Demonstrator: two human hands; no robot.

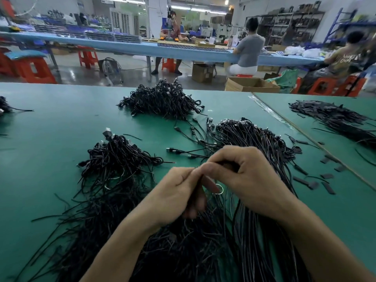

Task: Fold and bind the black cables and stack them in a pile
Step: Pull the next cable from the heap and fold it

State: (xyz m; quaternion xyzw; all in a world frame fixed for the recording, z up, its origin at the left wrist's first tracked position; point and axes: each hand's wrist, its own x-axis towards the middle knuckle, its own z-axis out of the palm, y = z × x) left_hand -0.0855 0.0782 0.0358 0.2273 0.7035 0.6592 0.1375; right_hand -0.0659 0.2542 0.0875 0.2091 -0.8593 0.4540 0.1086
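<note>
Setting: a factory assembly hall under ceiling strip lights [203, 9].
Near worktop [61, 119]: green surface that carried sorted heaps of black cables [162, 100].
Far worktop [122, 45]: long blue bench across the hall, with seated workers [249, 49] along it.
Seating: red plastic stools [34, 68].
Storage: metal shelving [295, 27] by the far wall; cardboard boxes [250, 84] on the floor.

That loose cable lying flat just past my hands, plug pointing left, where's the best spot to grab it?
Pinch the plug of the loose cable from above, fingers across its sides. It lies flat on the mat, alone there, while its cord runs right into the tangled cables.
</note>
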